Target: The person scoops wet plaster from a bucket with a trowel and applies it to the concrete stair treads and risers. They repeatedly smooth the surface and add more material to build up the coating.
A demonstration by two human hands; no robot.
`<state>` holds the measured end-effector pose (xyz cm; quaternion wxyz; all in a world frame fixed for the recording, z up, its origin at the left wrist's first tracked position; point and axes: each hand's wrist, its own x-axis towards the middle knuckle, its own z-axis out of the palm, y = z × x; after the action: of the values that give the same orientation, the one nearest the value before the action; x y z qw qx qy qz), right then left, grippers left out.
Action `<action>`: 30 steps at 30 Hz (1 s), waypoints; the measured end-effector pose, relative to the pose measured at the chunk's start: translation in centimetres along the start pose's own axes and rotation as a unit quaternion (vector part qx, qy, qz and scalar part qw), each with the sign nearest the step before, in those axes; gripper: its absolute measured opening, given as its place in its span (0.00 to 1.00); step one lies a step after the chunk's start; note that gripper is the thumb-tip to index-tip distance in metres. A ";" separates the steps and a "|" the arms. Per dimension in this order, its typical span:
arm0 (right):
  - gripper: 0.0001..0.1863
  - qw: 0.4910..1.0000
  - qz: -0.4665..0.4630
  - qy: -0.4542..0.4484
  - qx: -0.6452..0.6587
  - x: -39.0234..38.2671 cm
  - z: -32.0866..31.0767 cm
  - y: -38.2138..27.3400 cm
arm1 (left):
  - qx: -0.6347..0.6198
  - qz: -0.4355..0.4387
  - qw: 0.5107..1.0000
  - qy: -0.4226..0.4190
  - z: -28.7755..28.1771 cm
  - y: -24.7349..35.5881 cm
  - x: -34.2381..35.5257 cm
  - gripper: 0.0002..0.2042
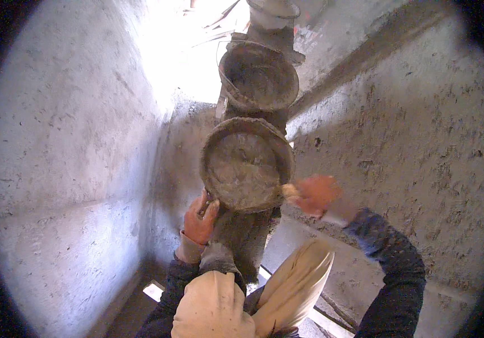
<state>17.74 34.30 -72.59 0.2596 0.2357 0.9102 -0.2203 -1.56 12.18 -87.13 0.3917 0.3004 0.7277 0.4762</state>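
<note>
Nearest basin point(203, 160), round and crusted along its rim, sits mid-view on a dark support point(244, 239) in front of the person's knees, with a grey-brown, wet-looking mass in it. Second basin point(259, 79) is just beyond, dark residue on its inner wall; third basin point(274, 10) is cut by the top edge, contents unclear. Left hand point(198, 222) is at the lower-left rim, thumb and fingers apart (can't tell if it grips). Right hand point(315, 194) is at the right rim, blurred, fingers curled; can't tell what they hold. Some room shows between basin and left wall point(78, 146); right wall point(405, 152) rises beyond the right hand.
</note>
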 end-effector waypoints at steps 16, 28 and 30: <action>0.13 0.989 0.001 0.090 -0.119 -2.4 0.5 -1.9 | -0.045 -0.031 0.998 -0.016 -0.9 2.3 -0.3 0.23; 0.12 0.995 -0.026 0.089 -0.026 2.9 3.8 -0.2 | 0.029 0.045 0.999 0.006 -0.5 1.2 0.5 0.19; 0.17 0.992 -0.070 0.108 0.003 1.2 3.9 0.5 | 0.032 0.033 0.999 -0.019 -0.5 1.6 0.5 0.18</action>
<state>18.49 33.04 -76.39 0.1425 0.1943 0.9467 -0.2139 -2.13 12.93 -85.64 0.3798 0.3459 0.7246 0.4595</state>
